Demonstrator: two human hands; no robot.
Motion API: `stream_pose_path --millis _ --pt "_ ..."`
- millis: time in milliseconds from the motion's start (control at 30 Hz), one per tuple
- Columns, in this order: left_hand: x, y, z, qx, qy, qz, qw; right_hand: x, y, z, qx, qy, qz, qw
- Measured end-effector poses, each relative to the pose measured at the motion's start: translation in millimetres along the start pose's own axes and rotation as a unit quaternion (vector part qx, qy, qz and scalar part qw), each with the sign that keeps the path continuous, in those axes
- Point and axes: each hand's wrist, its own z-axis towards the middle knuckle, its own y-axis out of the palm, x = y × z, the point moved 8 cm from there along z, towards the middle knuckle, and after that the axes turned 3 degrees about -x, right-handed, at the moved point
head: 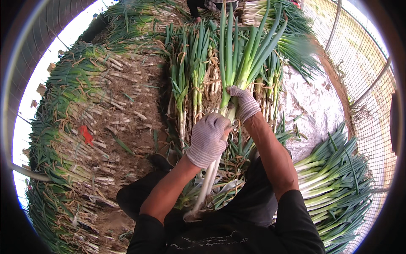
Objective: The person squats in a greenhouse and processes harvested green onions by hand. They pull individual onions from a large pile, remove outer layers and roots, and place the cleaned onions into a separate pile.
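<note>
Both my hands wear pale knitted gloves and are closed on long green onions (207,181) with white stalks, their roots near my lap and their green leaves fanned out ahead of me. My left hand (208,138) grips the upper stalks, its fingers curled over them. Just above and to the right, my right hand (243,103) holds them where the leaves spread. How many stalks are held is hard to tell. Behind my hands stand upright green onions (196,70) with dry brown leaves.
Unpeeled green onions (85,136) with dirty roots lie in a long heap at left, a red scrap (85,135) on them. Cleaner green onions (323,187) are piled at right near silvery sheeting (312,98). Mesh netting (371,104) borders the right. Another person (212,4) is ahead.
</note>
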Motion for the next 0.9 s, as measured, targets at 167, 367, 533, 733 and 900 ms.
stream_pose_path --millis 167,367,533,733,900 --pt "-40.5 -1.9 -15.7 0.040 -0.167 -0.307 0.936 0.2 -2.3 1.5 0.008 -0.009 0.013 1.000" --pt "-62.5 11.7 -7.1 0.042 -0.207 -0.085 0.974 3.0 -0.7 3.7 0.014 -0.016 -0.002 1.000" --pt "-52.6 22.1 2.6 0.016 -0.140 0.015 0.990 1.0 2.3 -3.3 0.041 -0.020 -0.023 0.999" --pt "-8.9 6.9 -5.0 -0.010 0.053 -0.072 0.996 -4.9 -9.4 -3.6 0.073 -0.014 -0.078 0.994" --pt "-43.7 1.3 -32.8 -0.033 -0.175 -0.479 0.860 -10.3 -29.8 14.4 0.049 -0.003 -0.031 0.998"
